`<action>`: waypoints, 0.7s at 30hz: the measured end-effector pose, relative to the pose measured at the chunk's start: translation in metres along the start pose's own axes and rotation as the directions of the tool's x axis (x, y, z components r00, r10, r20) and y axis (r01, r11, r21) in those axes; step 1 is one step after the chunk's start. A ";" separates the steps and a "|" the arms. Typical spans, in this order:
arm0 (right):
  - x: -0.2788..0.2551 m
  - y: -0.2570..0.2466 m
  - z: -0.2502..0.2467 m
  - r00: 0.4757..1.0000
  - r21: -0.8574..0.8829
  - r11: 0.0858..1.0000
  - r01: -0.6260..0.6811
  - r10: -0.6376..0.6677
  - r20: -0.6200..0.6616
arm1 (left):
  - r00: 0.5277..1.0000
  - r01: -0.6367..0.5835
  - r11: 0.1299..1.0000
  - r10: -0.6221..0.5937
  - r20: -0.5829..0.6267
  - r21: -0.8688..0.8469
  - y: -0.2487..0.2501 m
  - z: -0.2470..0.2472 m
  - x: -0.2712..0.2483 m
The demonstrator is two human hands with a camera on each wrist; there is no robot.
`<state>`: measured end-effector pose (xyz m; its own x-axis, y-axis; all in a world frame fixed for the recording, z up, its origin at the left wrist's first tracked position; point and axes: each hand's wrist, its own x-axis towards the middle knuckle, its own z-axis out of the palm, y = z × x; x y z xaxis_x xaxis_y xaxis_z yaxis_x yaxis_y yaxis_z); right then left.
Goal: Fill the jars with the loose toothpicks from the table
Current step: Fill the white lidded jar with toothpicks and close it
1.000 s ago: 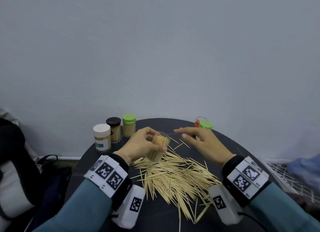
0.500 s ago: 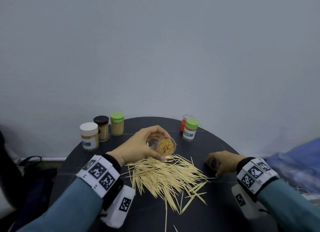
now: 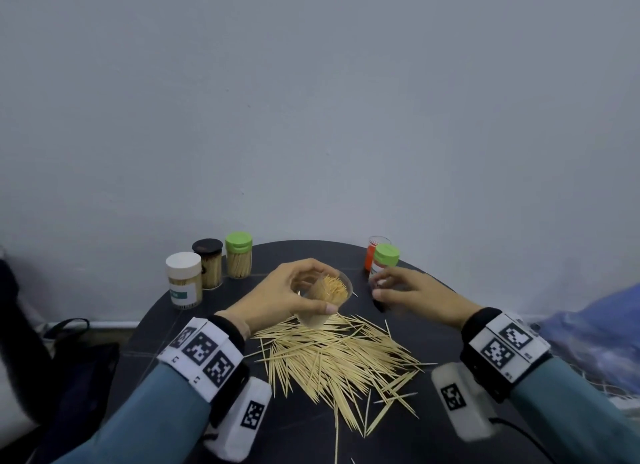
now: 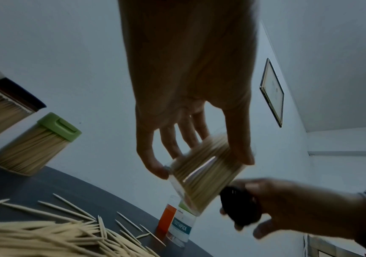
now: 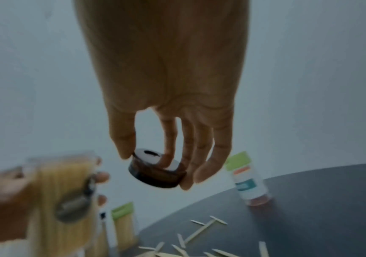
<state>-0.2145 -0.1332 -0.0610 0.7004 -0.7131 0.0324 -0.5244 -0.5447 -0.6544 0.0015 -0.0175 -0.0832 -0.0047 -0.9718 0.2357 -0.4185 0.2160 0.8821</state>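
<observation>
Framed picture (image 4: 272, 92) on grey wall (image 3: 311, 100)

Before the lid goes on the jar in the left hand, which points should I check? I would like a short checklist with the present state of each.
1. Left hand grips the open jar: ok.
2. Right hand pinches the dark lid: ok.
3. Jar looks packed with toothpicks: ok.
4. Jar upright: not ok, its mouth tilts away from the person.
5. Toothpick tips below the rim: cannot tell.
6. Lid above the mouth: not ok, it is off to the right.
</observation>
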 end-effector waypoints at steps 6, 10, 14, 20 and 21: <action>0.004 -0.045 0.009 0.986 0.207 0.966 0.157 -0.166 0.025 | 1.000 0.022 1.000 -0.022 -0.015 -0.003 -0.005 -0.001 0.002; 0.011 -0.053 0.016 0.980 0.123 0.973 0.196 -0.200 0.019 | 1.000 0.020 1.000 -0.020 -0.024 -0.016 -0.005 -0.002 0.002; 0.011 -0.056 0.017 0.971 0.006 0.971 0.238 -0.238 0.005 | 1.000 0.026 1.000 -0.026 -0.013 0.004 -0.010 -0.004 0.002; 0.015 -0.059 0.020 0.966 -0.083 0.963 0.257 -0.258 0.002 | 0.999 0.019 0.999 -0.018 -0.026 0.028 -0.009 -0.005 0.002; 0.016 -0.060 0.022 0.967 -0.084 0.963 0.255 -0.256 -0.002 | 0.999 0.014 0.999 -0.012 -0.033 0.043 -0.010 -0.006 0.002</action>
<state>-0.1612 -0.1025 -0.0381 0.8104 -0.5506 0.2003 -0.3670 -0.7435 -0.5590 0.0109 -0.0206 -0.0889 0.0306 -0.9707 0.2383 -0.4568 0.1985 0.8671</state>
